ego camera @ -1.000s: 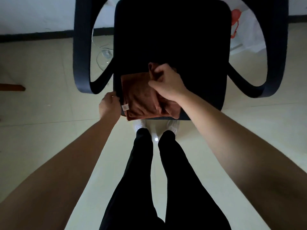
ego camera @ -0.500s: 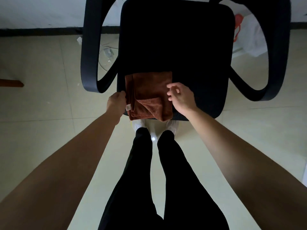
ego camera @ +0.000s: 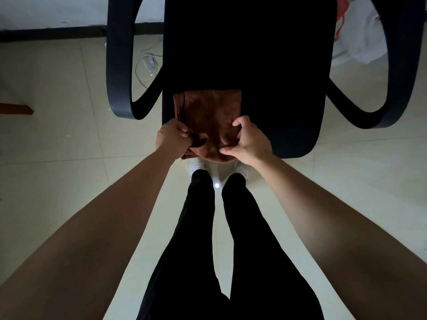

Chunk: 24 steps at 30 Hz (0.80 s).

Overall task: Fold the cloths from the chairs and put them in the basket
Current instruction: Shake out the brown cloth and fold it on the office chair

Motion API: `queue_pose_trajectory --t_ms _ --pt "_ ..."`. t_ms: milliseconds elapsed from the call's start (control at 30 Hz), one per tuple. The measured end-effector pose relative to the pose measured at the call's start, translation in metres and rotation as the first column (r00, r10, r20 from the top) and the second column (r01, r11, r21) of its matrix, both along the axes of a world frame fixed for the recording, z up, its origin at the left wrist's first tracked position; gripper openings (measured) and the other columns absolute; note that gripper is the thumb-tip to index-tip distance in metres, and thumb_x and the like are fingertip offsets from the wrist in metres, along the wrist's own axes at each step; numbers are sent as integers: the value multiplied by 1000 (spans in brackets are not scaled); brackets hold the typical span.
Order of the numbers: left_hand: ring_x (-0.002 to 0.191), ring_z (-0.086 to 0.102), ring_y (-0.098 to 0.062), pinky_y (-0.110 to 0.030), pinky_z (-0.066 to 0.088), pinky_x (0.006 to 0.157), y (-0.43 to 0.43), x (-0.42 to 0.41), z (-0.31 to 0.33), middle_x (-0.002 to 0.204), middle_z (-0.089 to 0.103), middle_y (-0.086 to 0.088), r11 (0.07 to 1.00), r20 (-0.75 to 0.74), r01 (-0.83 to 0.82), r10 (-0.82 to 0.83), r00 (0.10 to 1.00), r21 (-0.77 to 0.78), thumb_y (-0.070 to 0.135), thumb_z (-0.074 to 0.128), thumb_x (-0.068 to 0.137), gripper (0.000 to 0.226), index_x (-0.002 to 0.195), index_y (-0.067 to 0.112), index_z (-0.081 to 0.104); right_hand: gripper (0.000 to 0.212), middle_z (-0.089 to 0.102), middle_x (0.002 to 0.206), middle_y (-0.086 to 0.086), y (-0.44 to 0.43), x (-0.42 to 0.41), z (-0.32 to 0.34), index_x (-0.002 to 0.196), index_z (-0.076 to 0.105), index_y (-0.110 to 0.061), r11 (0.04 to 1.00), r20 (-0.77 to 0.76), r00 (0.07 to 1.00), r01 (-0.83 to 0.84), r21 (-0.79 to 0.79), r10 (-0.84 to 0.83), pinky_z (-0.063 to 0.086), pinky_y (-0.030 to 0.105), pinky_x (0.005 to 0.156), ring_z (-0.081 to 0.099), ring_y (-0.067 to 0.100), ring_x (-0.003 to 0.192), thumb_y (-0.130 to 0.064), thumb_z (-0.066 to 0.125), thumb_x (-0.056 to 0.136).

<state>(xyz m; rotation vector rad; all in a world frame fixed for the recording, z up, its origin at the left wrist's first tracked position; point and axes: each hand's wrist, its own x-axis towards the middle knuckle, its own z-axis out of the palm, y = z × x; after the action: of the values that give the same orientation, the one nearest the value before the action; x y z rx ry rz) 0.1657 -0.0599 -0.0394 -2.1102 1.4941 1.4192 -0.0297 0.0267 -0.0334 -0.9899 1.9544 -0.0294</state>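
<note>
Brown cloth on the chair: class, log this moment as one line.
stage: folding | brown cloth on chair seat | left hand grips near-left edge | right hand grips near-right edge | basket: unseen

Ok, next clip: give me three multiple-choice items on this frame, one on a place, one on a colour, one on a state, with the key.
1. Where does the brown cloth lie?
A. On the floor
B. At the front edge of the black chair seat
C. Over an armrest

2. What colour are the shoes under the seat edge?
A. White
B. Red
C. Black

3. What are the hands doing?
A. Both hang free
B. Only the right touches the cloth
C. Both grip the cloth's near end

Key: 1 B, the cloth sits on the seat with its near end overhanging the front edge. 2 A, white toes show below the cloth. 3 C, the left hand and right hand each pinch a near corner.
</note>
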Motion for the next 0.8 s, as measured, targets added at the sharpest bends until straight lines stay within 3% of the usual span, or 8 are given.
queue_pose_trajectory --t_ms 133,200,300,367,433,567,667,800 --pt "92 65 -19 -33 55 76 4 17 -1 82 65 9 996 12 54 -54 998 -64 20 72 77 21 93 23 58 72 57 111 -1 -2 -1 -1 124 43 -30 1000 23 1000 19 21 -19 49 35 83 61 18 95 -48 83 66" --pt "92 65 -21 -34 55 76 4 18 -2 84 64 8 999 1 26 -26 1000 -45 16 70 77 23 96 21 58 68 56 108 -1 -6 3 -3 125 46 -27 991 94 987 135 -21 -133 47 32 80 60 16 92 -58 76 73" --pt "90 62 -21 -30 50 71 5 15 -3 82 61 7 999 -14 5 -6 1000 -36 11 66 76 29 103 19 58 64 55 116 5 -13 6 -8 132 45 -18 936 104 941 333 -117 -322 49 34 82 62 23 99 -56 67 84" --pt "87 59 -21 -29 44 69 8 14 -1 83 60 6 997 -12 26 -27 1000 -74 13 66 74 32 104 17 55 79 49 131 10 -14 6 -13 143 36 -15 963 49 974 225 -147 -220 50 42 93 59 28 113 -53 70 83" --pt "87 57 -21 -30 42 71 14 16 1 94 61 1 977 25 135 -133 991 -167 16 64 75 33 106 17 52 97 41 139 13 -13 7 -13 150 24 -11 988 -37 999 -3 -152 -2 49 47 98 51 32 124 -54 74 78" --pt "93 59 -23 -32 44 78 21 15 1 103 62 -3 965 -2 154 -158 987 -212 21 57 85 26 110 16 53 132 24 154 18 0 4 -7 156 7 -7 939 -167 953 -283 -196 253 43 48 105 37 36 136 -64 80 61" --pt "96 58 -24 -31 41 77 17 15 -2 108 62 -5 984 -3 91 -93 996 -154 27 57 88 29 115 16 53 155 5 161 24 14 0 -6 156 1 -7 869 -295 846 -487 -86 445 28 54 115 19 42 146 -81 74 42" --pt "96 57 -29 -35 43 77 12 15 1 114 57 -8 974 57 161 -154 986 -157 26 55 89 37 124 16 48 169 -10 161 26 4 7 -10 155 -10 -9 833 -292 785 -545 92 546 11 59 119 -1 45 149 -94 64 29"
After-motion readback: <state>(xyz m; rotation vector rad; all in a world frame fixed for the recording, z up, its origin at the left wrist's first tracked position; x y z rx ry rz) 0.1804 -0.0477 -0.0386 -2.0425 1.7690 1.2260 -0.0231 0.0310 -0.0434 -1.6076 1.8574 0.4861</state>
